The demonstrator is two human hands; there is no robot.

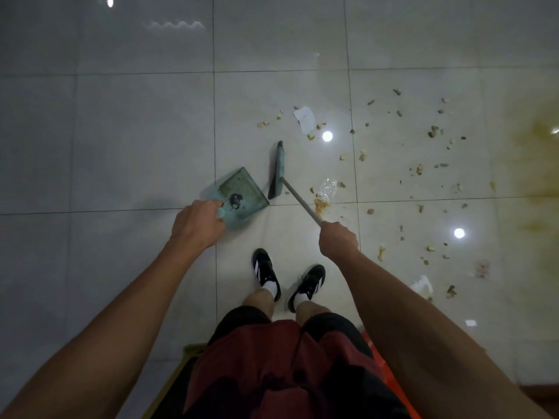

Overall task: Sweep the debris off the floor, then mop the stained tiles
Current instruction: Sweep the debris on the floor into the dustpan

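Left hand (196,225) gripping dustpan (242,193), right hand (338,240) clenching broom (278,170) — crumbs (432,131), plastic wrapper (326,190), yellow stain (538,164) rightward

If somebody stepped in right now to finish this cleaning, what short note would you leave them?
Left hand: closed on the handle of the teal dustpan, which sits on the floor tiles with a little dark dirt in it.
Right hand: closed on the broom handle; the broom head sits just right of the pan's mouth.
Done: barely anything collected so far.
Left: crumbs scattered across the tiles to the right, a paper scrap and a clear plastic wrapper. Then mop the yellow stain at far right; no mop in view.
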